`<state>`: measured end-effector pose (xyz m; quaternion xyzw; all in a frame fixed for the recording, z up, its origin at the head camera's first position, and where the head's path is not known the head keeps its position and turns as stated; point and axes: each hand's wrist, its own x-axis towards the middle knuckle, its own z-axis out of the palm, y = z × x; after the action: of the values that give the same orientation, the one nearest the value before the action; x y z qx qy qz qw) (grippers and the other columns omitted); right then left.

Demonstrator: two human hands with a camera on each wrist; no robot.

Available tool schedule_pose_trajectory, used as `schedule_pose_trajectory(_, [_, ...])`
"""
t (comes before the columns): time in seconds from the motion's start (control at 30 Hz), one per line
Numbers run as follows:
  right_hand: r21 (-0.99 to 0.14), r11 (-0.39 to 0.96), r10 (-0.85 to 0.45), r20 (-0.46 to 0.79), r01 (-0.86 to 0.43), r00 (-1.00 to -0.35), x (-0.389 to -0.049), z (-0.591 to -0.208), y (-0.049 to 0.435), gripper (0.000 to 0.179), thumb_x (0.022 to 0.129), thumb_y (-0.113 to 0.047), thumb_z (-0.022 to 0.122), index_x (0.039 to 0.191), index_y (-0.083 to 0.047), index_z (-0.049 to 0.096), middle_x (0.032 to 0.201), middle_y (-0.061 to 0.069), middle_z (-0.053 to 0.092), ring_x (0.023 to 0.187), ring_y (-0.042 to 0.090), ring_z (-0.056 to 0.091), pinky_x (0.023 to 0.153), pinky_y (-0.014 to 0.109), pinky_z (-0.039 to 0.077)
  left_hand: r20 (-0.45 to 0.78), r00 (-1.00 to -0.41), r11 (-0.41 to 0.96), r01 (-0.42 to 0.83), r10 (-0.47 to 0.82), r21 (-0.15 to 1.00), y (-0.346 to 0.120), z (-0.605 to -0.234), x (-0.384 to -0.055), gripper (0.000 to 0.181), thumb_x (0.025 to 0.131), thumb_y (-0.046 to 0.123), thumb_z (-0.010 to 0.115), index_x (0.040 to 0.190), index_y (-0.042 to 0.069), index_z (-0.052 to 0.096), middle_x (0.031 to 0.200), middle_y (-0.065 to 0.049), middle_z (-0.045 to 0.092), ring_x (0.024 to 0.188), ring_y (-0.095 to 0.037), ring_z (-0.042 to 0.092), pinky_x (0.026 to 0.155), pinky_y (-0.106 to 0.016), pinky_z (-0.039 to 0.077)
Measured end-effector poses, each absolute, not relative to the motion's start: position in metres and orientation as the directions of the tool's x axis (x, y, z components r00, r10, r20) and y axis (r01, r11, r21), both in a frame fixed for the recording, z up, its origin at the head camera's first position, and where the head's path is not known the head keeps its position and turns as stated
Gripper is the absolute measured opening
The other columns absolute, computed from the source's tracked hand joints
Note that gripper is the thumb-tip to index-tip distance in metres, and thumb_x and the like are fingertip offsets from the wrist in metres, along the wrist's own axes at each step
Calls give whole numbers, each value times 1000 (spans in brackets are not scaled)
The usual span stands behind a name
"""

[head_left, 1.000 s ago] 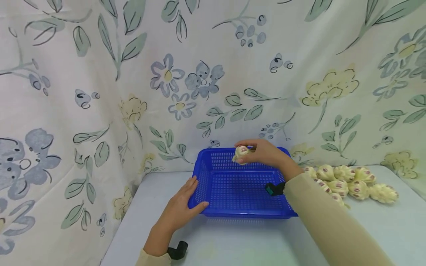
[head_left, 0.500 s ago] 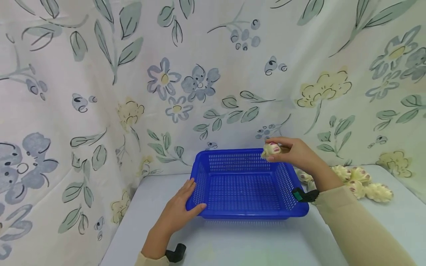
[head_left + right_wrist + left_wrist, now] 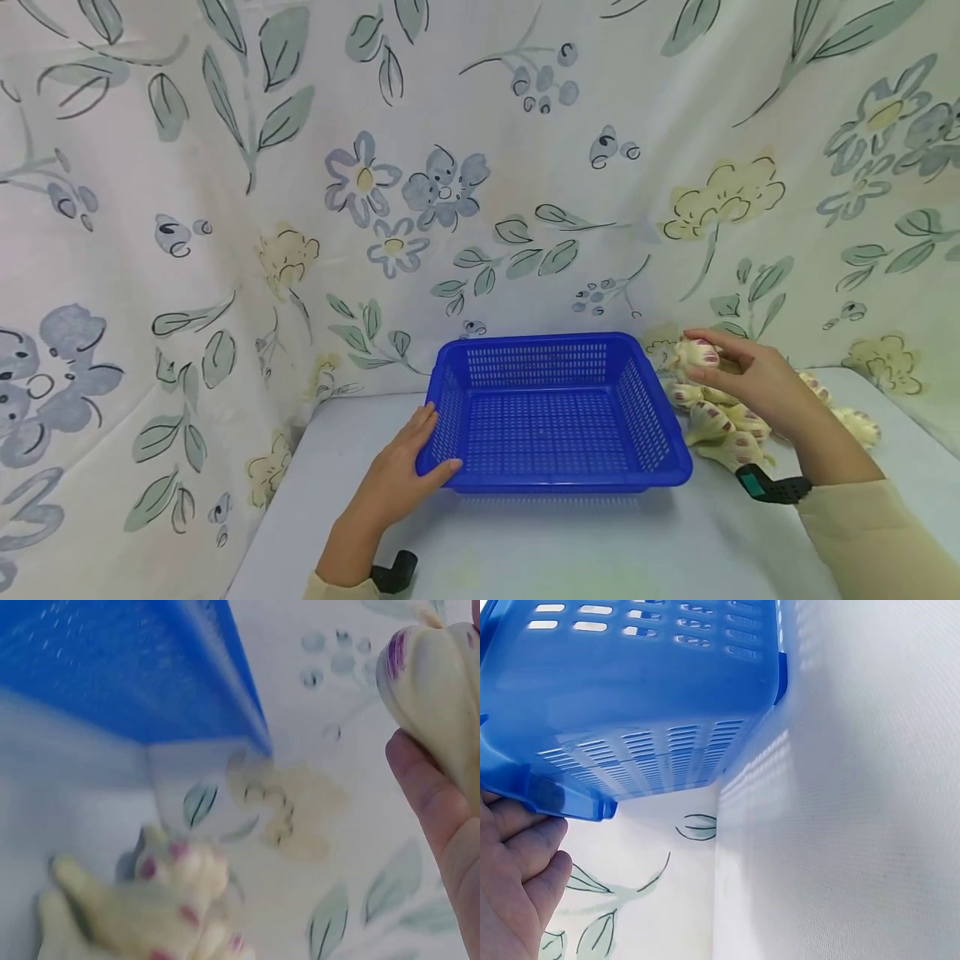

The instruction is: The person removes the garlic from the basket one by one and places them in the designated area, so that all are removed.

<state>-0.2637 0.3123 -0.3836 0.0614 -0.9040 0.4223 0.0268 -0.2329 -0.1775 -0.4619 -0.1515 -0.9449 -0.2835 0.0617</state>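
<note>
In the head view a blue plastic basket (image 3: 555, 482) with slotted walls stands on the table, with nothing inside. My left hand (image 3: 401, 475) rests on its front left corner, fingers lying fairly straight along the left rim and thumb on the front rim. The left wrist view shows those fingers (image 3: 532, 847) against the rim from outside. Beyond the basket's right side, my right hand (image 3: 757, 379) pinches a garlic bulb (image 3: 696, 354) between thumb and fingers, held above a heap of garlic bulbs (image 3: 708, 421). Purple streaks mark the held bulb's pale skin in the right wrist view.
The garlic heap lies close along the basket's right wall, partly hidden behind my right hand. A white table (image 3: 540, 550) runs beneath everything. Behind it hangs a floral curtain (image 3: 465, 108), close to the basket's back rim. Each wrist wears a dark strap mount.
My right hand has moved right with the garlic bulb, from over the basket to above the heap. My left hand stays on the basket, and the whole view shifts slightly.
</note>
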Motion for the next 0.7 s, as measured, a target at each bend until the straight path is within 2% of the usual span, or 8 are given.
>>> schedule_pose_trajectory(0.23, [-769, 633, -4, 110, -88, -994, -247, -411, 350, 68, 97, -46, 59, 156, -32, 29, 159, 26, 22, 136, 61, 25, 93, 80, 31, 217, -942, 792, 333, 256, 511, -178, -464, -234, 91, 86, 70, 56, 154, 14, 34, 163, 3, 23, 151, -22, 22, 116, -56, 31])
schedule_pose_trajectory(0.33, [-782, 623, 47, 89, -40, -995, -242, -423, 363, 68, 97, -48, 57, 156, -36, 25, 162, 22, 14, 138, 61, 21, 94, 79, 31, 219, -942, 792, 334, 256, 511, -179, -463, -233, 90, 87, 68, 58, 154, 14, 34, 163, 3, 23, 150, -22, 22, 116, -56, 31])
schedule_pose_trajectory(0.4, [-783, 622, 93, 90, -13, -992, -238, -432, 372, 69, 96, -48, 58, 156, -36, 26, 164, 17, 13, 141, 56, 22, 103, 64, 41, 216, -942, 792, 334, 257, 512, -178, -463, -233, 90, 87, 68, 58, 154, 13, 34, 163, 3, 23, 151, -21, 22, 116, -56, 30])
schedule_pose_trajectory(0.47, [-792, 609, 158, 81, 33, -984, -234, -441, 379, 69, 95, -49, 60, 155, -37, 28, 165, 8, 13, 146, 47, 21, 103, 55, 46, 212, -943, 790, 332, 258, 515, -178, -463, -233, 91, 86, 69, 57, 154, 13, 34, 163, 3, 23, 151, -21, 22, 116, -56, 30])
schedule_pose_trajectory(0.5, [-800, 597, 190, 78, 52, -979, -232, -445, 382, 69, 94, -49, 61, 154, -37, 30, 166, 4, 13, 147, 43, 21, 104, 53, 46, 211, -942, 789, 333, 260, 516, -178, -463, -233, 91, 86, 70, 56, 154, 13, 34, 163, 3, 23, 151, -21, 22, 116, -56, 30])
schedule_pose_trajectory(0.57, [-801, 592, 245, 78, 86, -966, -229, -454, 389, 69, 93, -49, 63, 154, -37, 31, 165, -4, 15, 149, 37, 21, 105, 41, 47, 208, -943, 788, 333, 261, 517, -178, -462, -233, 93, 86, 72, 55, 154, 13, 33, 163, 3, 23, 151, -22, 22, 116, -56, 30])
schedule_pose_trajectory(0.63, [-823, 556, 285, 61, 113, -957, -225, -461, 394, 71, 93, -49, 63, 154, -38, 30, 164, -11, 11, 151, 35, 16, 110, 57, 36, 205, -944, 789, 329, 259, 518, -178, -462, -233, 93, 85, 73, 54, 154, 13, 33, 163, 3, 23, 151, -22, 22, 116, -56, 30])
schedule_pose_trajectory(0.7, [-843, 525, 310, 59, 120, -949, -221, -468, 398, 72, 93, -47, 63, 155, -37, 28, 163, -14, 8, 151, 37, 11, 112, 60, 27, 204, -944, 791, 327, 257, 518, -178, -462, -233, 93, 85, 73, 54, 154, 14, 33, 163, 3, 22, 151, -22, 22, 116, -56, 30])
